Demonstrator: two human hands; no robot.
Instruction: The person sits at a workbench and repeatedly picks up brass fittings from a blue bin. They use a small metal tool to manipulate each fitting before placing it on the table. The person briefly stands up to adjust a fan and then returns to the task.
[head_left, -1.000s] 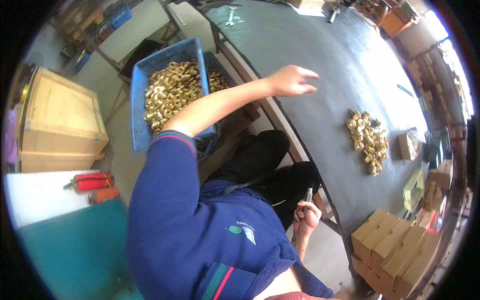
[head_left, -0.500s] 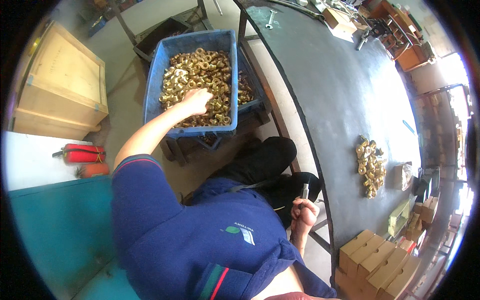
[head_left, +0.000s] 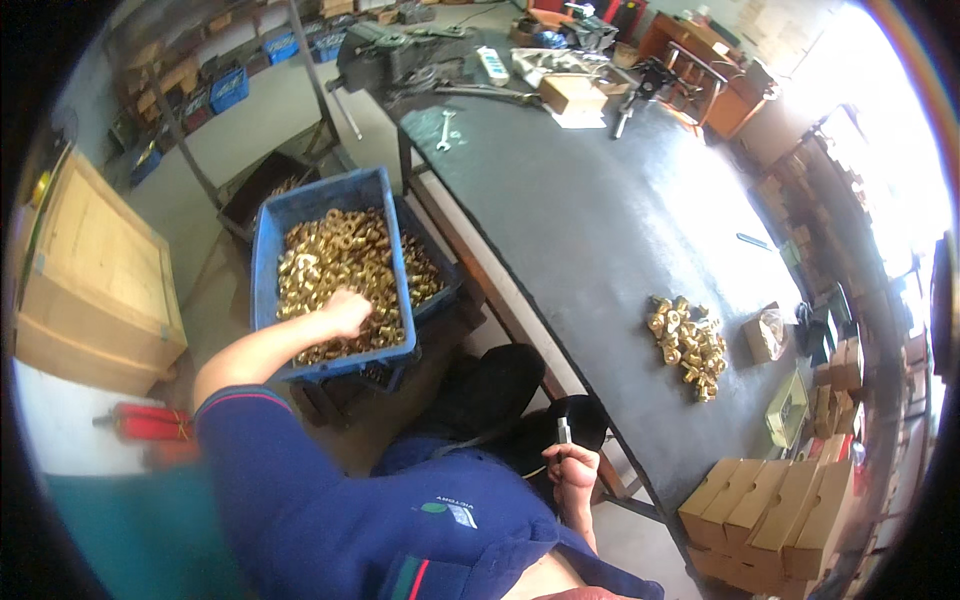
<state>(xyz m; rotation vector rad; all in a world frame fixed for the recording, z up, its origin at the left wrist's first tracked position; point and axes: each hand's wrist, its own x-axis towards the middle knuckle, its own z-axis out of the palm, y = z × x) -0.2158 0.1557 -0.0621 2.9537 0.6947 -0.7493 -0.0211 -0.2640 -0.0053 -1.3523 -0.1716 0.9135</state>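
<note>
Head view, standing here watching: the left hand (head_left: 345,312) is down at the brass fittings (head_left: 330,270) heaped in the blue bin (head_left: 325,200). Can't tell if its fingers are apart or pinching something. The right hand (head_left: 572,465) has fingers curled round a metal tool (head_left: 564,432). Imo a hasty scoop could flick fittings over the rim, and a slack grip could drop that tool.
</note>
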